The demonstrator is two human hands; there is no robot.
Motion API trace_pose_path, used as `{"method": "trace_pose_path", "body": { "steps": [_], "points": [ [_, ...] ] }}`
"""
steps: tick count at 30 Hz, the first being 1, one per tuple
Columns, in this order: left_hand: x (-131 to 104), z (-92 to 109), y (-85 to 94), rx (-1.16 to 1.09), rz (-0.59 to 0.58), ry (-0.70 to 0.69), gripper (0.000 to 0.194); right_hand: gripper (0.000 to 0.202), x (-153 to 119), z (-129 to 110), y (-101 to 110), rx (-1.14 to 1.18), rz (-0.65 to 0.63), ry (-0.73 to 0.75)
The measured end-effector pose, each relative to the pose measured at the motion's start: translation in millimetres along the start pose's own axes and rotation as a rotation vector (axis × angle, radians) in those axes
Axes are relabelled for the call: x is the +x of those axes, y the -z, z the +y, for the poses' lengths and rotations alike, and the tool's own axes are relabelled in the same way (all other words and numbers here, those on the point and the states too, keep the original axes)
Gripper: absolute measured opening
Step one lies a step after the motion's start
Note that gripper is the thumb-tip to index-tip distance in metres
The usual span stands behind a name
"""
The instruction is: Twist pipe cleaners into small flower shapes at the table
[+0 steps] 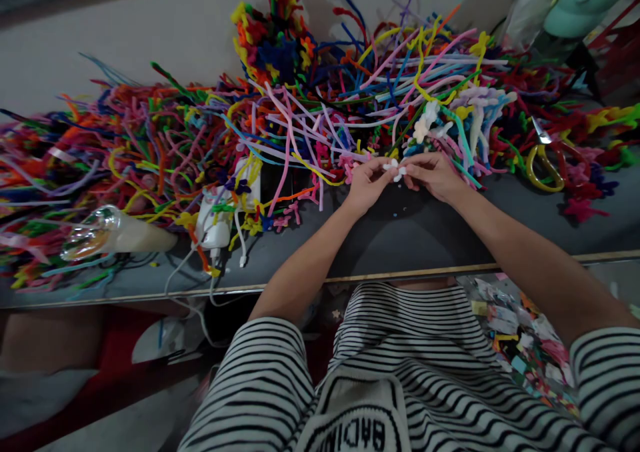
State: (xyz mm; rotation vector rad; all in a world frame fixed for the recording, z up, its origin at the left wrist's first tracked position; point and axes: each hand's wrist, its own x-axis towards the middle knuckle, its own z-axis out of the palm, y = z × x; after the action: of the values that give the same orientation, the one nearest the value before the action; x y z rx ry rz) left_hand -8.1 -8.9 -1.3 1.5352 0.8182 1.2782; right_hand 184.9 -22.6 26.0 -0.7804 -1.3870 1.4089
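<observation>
Between my fingertips, close to the heap, is a small white pipe-cleaner piece (397, 170) with rounded, petal-like lobes. My left hand (369, 183) pinches it from one side, and my right hand (434, 174) pinches it from the other. Both hands are above the dark tabletop (415, 232). Just beyond them lies a white pipe-cleaner flower (425, 122) beside a bundle of pale and turquoise stems (467, 132). Where exactly the fingers meet the white piece is too small to make out.
Tangled pipe cleaners (160, 132) heap along the wall. Yellow-and-red-handled scissors (544, 162) lie at right. A white charger (215, 222) with a cable, and a plastic-wrapped cone (120, 231), sit at left. Mixed scraps (525, 345) cover the floor at lower right. Another person's leg (50, 339) shows at lower left.
</observation>
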Motion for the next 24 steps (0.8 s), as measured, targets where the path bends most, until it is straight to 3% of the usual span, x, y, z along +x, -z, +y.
{"method": "trace_pose_path", "body": {
  "steps": [7, 16, 24],
  "points": [
    [-4.0, 7.3, -4.1, 0.042, -0.014, -0.094, 0.05, 0.047, 0.5, -3.7, -0.8, 0.09, -0.076, -0.04],
    [-9.9, 14.5, -11.3, 0.205, 0.082, -0.209, 0.05, 0.047, 3.6, 3.5, -0.3, 0.023, -0.033, 0.017],
    [-9.4, 3.4, -10.4, 0.303, 0.157, -0.182, 0.041, 0.048, 1.2, -1.5, -10.1, -0.161, 0.064, 0.081]
  ]
}}
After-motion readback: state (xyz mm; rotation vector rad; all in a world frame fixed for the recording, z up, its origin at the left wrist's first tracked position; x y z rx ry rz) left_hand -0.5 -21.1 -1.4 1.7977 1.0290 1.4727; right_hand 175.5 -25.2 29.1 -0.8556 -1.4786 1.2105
